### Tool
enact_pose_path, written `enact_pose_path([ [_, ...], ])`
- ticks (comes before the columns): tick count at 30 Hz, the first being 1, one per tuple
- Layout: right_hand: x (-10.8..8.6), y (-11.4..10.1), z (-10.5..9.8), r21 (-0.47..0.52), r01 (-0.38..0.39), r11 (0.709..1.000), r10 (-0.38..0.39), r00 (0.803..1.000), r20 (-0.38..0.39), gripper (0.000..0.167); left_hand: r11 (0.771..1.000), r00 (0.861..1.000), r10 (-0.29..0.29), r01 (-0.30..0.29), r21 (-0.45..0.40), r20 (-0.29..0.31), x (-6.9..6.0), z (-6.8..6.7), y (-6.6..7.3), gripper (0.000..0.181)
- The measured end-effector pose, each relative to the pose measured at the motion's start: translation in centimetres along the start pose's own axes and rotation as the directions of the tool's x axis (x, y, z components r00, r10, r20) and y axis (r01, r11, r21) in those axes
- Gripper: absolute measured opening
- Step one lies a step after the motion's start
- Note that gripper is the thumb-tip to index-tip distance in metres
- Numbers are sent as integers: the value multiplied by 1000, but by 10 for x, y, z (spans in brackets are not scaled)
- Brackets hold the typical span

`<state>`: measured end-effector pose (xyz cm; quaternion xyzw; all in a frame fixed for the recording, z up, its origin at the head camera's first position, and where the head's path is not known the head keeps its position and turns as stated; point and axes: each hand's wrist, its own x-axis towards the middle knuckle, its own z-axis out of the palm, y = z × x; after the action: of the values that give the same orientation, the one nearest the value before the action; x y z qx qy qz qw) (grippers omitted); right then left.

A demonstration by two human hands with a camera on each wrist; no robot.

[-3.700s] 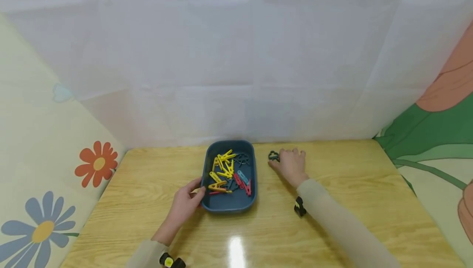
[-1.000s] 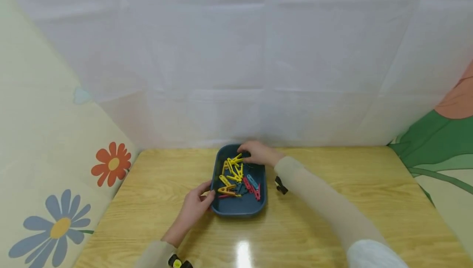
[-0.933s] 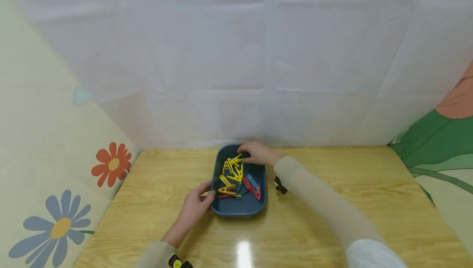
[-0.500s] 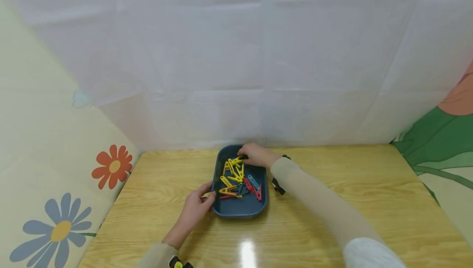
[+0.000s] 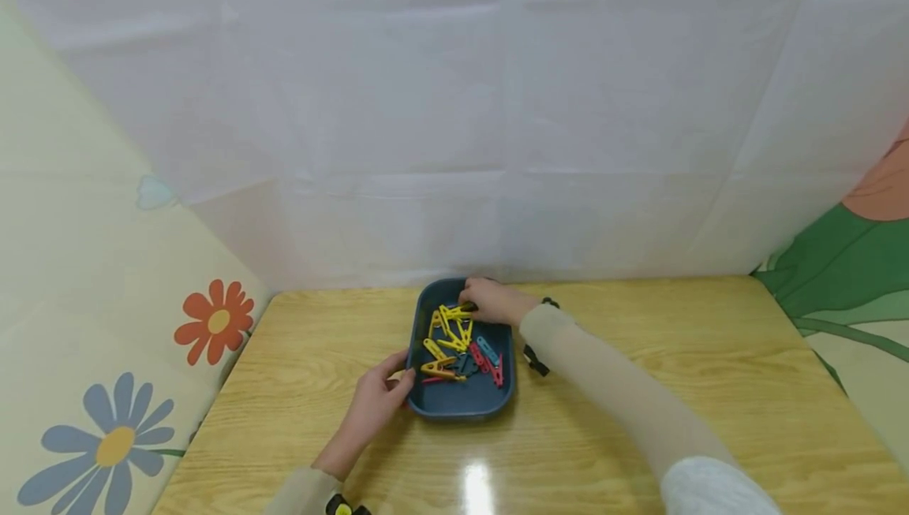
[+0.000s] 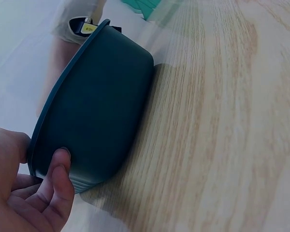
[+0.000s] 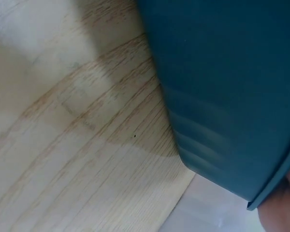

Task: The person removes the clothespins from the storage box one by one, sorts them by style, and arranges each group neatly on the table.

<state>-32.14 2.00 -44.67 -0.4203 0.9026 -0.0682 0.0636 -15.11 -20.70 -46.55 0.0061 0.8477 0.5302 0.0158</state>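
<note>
A dark blue bin [image 5: 460, 404] stands on the wooden table, holding several yellow, orange, red and blue clips and a dark piece [image 5: 465, 363]. The left hand [image 5: 376, 401] grips the bin's left rim, thumb over the edge; in the left wrist view its fingers [image 6: 62, 188] press the outer wall [image 6: 96, 106]. The right hand [image 5: 493, 301] reaches over the far right part of the bin, beside the yellow clips [image 5: 454, 312], with something dark at its fingertips. In the right wrist view the bin wall [image 7: 227, 96] hides most of that hand [image 7: 280, 208].
The wooden table [image 5: 604, 436] reaches back to a white sheet [image 5: 398, 105]. Flower-patterned panels [image 5: 78, 263] stand on both sides. A bright reflection lies on the table in front of the bin.
Since the oldest frame the right hand has moved left from the table to inside the bin, and the dark piece it touched there has left that spot. The left hand keeps its grip.
</note>
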Motion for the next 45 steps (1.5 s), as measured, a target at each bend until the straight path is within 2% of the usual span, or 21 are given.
enact_pose_path([
  [10, -1, -1, 1, 76, -12, 997, 12, 1000, -5, 24, 1000, 1000, 1, -1, -16, 6, -2, 0, 3, 41],
  [23, -14, 5, -14, 208, 2, 978, 7, 999, -43, 31, 1000, 1000, -3, 3, -15, 14, 1, -2, 3, 41],
  [33, -40, 12, -37, 257, 3, 966, 32, 991, -132, 33, 1000, 1000, 5, -5, 9, 16, 5, -4, 2, 42],
  [39, -61, 23, -43, 257, 6, 967, 42, 983, -180, 31, 1000, 1000, 3, -4, 18, 18, 7, -4, 1, 42],
  [45, -86, 32, -41, 348, -15, 937, 95, 972, -214, 33, 1000, 1000, -3, 2, 14, 21, 8, -4, 1, 42],
])
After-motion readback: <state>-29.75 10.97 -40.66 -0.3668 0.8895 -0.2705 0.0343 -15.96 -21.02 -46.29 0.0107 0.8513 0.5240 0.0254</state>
